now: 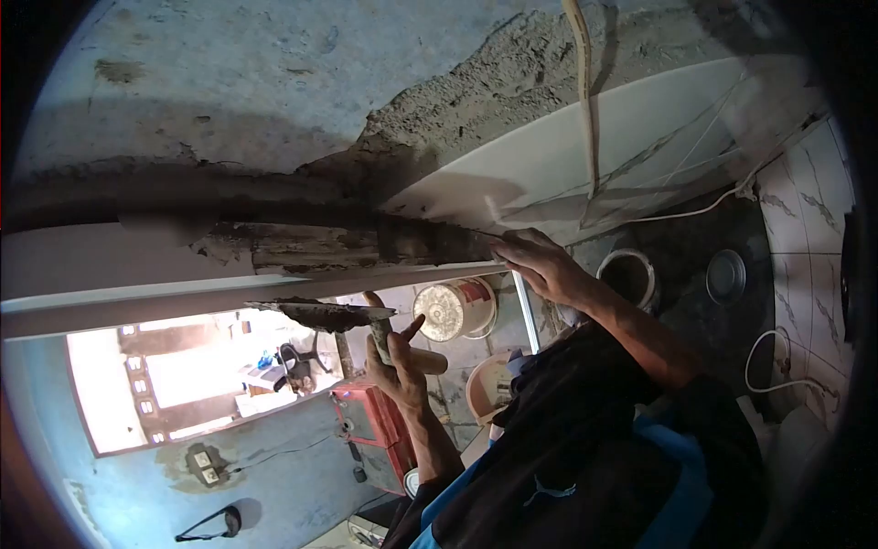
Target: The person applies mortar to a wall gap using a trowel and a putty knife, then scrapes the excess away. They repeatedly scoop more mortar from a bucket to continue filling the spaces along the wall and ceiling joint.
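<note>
My left hand (398,366) is closed around the pale handle of a trowel (382,316). Grey wet mortar (320,315) is heaped along its flat blade, which points left, apart from the wall. Higher up and to the right, my right hand (541,263) is closed at the edge of the opening. It grips a thin flat-bladed tool (480,234), seen nearly edge-on and mostly hidden by the fingers and shadow. The tool lies against a dark, rough strip (315,247) along the edge between wall and white frame (183,304).
Broken plaster (476,91) borders a marbled panel (631,137), with a cable (583,91) hanging across it. Below are a white bucket (453,309), a dark bucket (628,277), a basin (489,389), a red cabinet (375,425) and a round lid (726,276).
</note>
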The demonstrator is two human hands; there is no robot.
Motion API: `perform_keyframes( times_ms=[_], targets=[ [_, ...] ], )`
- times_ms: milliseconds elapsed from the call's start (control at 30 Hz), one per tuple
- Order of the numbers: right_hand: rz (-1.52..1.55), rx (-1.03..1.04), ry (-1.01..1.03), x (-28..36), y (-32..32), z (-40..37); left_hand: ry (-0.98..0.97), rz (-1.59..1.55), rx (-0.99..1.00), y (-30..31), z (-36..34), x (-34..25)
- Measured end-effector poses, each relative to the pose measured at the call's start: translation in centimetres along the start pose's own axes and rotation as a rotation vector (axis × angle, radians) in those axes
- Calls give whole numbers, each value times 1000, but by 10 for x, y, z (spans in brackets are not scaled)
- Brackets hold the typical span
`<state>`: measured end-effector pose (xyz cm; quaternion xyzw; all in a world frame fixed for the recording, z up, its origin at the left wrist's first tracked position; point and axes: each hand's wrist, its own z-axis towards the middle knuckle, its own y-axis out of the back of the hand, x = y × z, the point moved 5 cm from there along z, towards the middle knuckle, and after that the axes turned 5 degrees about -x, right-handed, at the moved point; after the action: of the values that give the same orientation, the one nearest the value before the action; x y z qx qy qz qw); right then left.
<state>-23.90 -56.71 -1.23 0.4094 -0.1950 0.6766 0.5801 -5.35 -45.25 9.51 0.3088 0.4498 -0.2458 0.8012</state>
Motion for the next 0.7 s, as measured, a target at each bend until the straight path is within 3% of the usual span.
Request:
perform_keyframes(
  times_ms=[67,233,433,633,700],
  targets=[
    [25,-12,-14,13,11,11,-15,27,2,2,1,3],
    [-189,83,222,61,18,61,-18,66,-3,4,1,3],
    [-295,296,94,20,10,44,-57,-23,10,-4,1,-9],
    [-467,299,74,-10,14,8,-40,-2,-82,-2,1,-8],
    [-333,233,76,-3,14,6,24,112,71,11,-2,7]
  ],
)
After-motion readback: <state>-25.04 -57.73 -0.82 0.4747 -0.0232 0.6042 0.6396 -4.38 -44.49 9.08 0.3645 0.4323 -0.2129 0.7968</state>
